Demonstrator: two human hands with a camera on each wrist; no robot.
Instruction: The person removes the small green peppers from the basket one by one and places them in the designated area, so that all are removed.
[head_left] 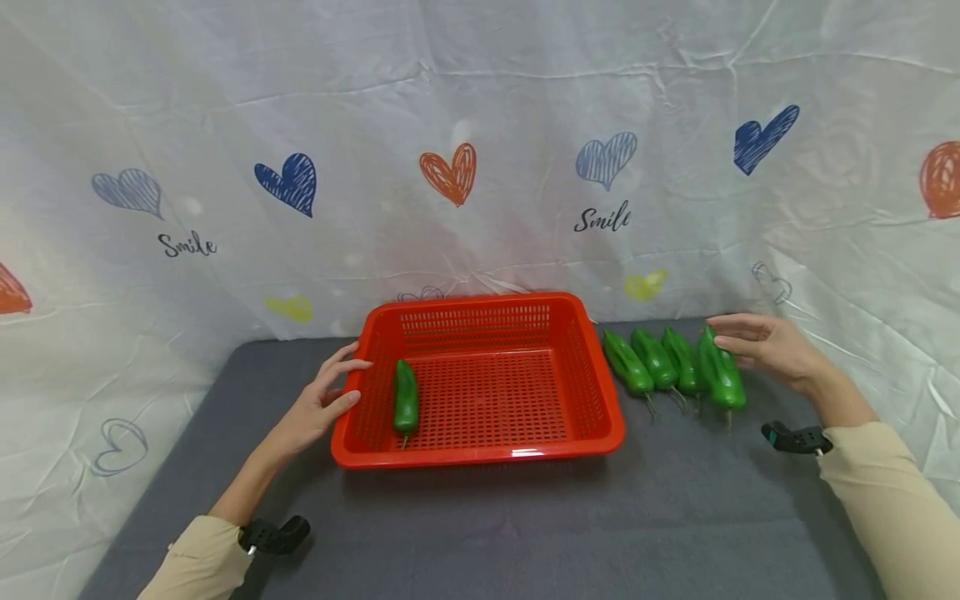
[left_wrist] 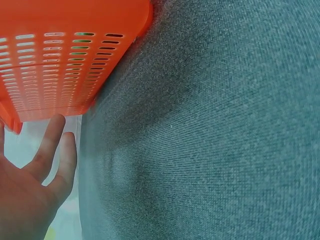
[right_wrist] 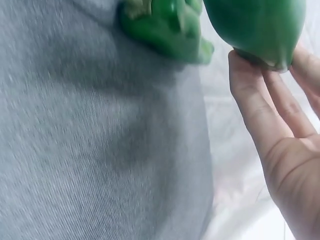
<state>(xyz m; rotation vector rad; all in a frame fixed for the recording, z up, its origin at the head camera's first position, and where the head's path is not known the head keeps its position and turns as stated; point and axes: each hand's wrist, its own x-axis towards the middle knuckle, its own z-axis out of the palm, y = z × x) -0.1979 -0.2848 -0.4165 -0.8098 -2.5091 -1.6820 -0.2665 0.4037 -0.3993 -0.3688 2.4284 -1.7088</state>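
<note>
My right hand [head_left: 772, 350] pinches a green pepper [head_left: 722, 371] near its tip, stem end toward me. In the right wrist view this pepper [right_wrist: 257, 30] is raised above the cloth, with the fingertips against its lower end. Just left of it lie three more green peppers [head_left: 655, 358] in a row beside the red basket [head_left: 480, 456]. Inside the basket, one long green pepper [head_left: 406, 400] lies along the left side. My left hand [head_left: 318, 408] has its fingers spread at the basket's left rim; the left wrist view shows them loosely extended near the perforated wall.
Dark grey cloth [head_left: 480, 533] covers the table. Behind it hangs a white sheet [head_left: 517, 233] printed with hearts and the word Smile, reaching down to the table's back edge. A black band with a small device sits on each wrist.
</note>
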